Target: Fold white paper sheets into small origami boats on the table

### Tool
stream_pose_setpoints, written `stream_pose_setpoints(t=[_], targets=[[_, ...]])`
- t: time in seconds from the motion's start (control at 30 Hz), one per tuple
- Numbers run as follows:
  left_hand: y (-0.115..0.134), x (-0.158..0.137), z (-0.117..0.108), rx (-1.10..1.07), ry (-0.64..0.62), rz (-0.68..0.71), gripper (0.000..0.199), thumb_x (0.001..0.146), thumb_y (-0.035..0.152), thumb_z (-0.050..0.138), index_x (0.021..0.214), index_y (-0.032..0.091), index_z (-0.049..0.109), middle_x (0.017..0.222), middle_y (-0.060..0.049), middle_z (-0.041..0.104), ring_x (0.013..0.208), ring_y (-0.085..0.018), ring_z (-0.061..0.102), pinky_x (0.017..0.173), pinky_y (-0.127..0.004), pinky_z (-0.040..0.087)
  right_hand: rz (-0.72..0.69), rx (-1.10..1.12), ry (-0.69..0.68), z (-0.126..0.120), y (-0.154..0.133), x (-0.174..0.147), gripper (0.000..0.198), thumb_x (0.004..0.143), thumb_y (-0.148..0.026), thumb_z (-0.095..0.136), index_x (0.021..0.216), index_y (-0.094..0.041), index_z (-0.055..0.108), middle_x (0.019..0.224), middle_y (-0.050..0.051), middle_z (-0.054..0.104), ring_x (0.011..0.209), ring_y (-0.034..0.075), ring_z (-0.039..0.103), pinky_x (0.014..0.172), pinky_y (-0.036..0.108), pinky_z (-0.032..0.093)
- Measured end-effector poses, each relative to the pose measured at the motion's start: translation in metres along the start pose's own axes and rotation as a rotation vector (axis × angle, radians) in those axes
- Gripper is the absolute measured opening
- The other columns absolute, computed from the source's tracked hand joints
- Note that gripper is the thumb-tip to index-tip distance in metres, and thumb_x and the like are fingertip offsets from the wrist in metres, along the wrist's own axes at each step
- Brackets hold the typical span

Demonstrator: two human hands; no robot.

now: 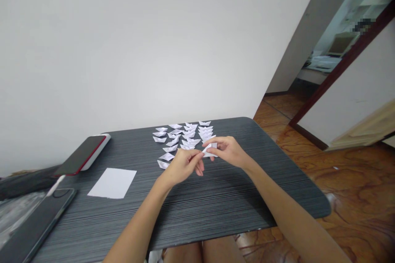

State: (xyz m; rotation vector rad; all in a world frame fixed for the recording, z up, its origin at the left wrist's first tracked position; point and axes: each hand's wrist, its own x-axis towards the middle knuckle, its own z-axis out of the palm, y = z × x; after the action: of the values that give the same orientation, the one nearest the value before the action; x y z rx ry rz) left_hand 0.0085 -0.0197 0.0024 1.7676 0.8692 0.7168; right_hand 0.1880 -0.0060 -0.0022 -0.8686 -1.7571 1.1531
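A small folded piece of white paper [210, 150] is held above the table between both hands. My left hand [186, 163] pinches its left corner between thumb and fingers. On the other side, my right hand [227, 150] grips the paper's right part, covering some of it. Just beyond my hands, several white paper boats [189, 142] stand in loose rows on the dark table [212, 205]. My left hand hides part of the nearest boats.
To the left lies a white paper sheet [112, 183]. A red-edged phone [80, 154] rests on a white object, a white cable beside it. Nearer, another dark device [40, 222] lies at the table's left edge. A white wall [138, 49] rises behind the table.
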Motion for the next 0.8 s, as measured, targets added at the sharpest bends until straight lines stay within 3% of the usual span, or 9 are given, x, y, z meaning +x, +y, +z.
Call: stream_pose_setpoints(t=[0.1,0.3,0.57,0.7,0.8], targets=[[-0.004,0.001,0.001,0.048,0.020,0.029,0.036,0.081,0.037,0.039,0.061,0.012,0.054,0.051,-0.003,0.059,0.045,-0.011,0.059,0.046,-0.018,0.046,0.024,-0.004,0.028,0.003,0.003,0.002,0.021,0.069,-0.032,0.059,0.076,-0.013,0.063,0.066,0.002,0.060,0.049,0.009,0.055,0.049,0.021,0.045],[-0.007,0.001,0.002,0.068,0.017,0.026,0.035,0.081,0.036,0.039,0.059,0.013,0.054,0.049,-0.002,0.059,0.043,-0.010,0.058,0.046,-0.018,0.045,0.061,0.022,0.017,0.004,0.006,0.004,0.018,0.069,-0.031,0.059,0.071,-0.013,0.063,0.061,0.001,0.060,0.049,0.011,0.056,0.048,0.022,0.046],[-0.014,0.009,0.000,-0.368,-0.071,-0.097,0.032,0.076,0.039,0.048,0.069,0.009,0.053,0.058,-0.006,0.061,0.051,-0.015,0.062,0.051,-0.025,0.050,0.072,0.041,0.103,0.007,0.011,0.007,0.019,0.066,-0.031,0.061,0.072,-0.013,0.062,0.064,0.002,0.060,0.052,0.011,0.056,0.051,0.023,0.048],[-0.013,0.011,0.003,-0.404,0.040,-0.141,0.032,0.074,0.040,0.051,0.071,0.008,0.053,0.057,-0.006,0.062,0.051,-0.017,0.063,0.052,-0.026,0.051,0.043,-0.020,0.157,0.006,0.009,0.008,0.018,0.065,-0.029,0.062,0.073,-0.013,0.063,0.067,0.003,0.062,0.057,0.011,0.056,0.053,0.023,0.047],[-0.013,0.012,0.007,-0.388,0.096,-0.133,0.033,0.073,0.041,0.051,0.070,0.008,0.053,0.058,-0.006,0.062,0.052,-0.017,0.063,0.052,-0.026,0.051,0.064,0.027,0.125,0.005,0.007,0.008,0.023,0.067,-0.033,0.060,0.077,-0.012,0.063,0.065,0.002,0.061,0.053,0.010,0.056,0.048,0.020,0.044]])
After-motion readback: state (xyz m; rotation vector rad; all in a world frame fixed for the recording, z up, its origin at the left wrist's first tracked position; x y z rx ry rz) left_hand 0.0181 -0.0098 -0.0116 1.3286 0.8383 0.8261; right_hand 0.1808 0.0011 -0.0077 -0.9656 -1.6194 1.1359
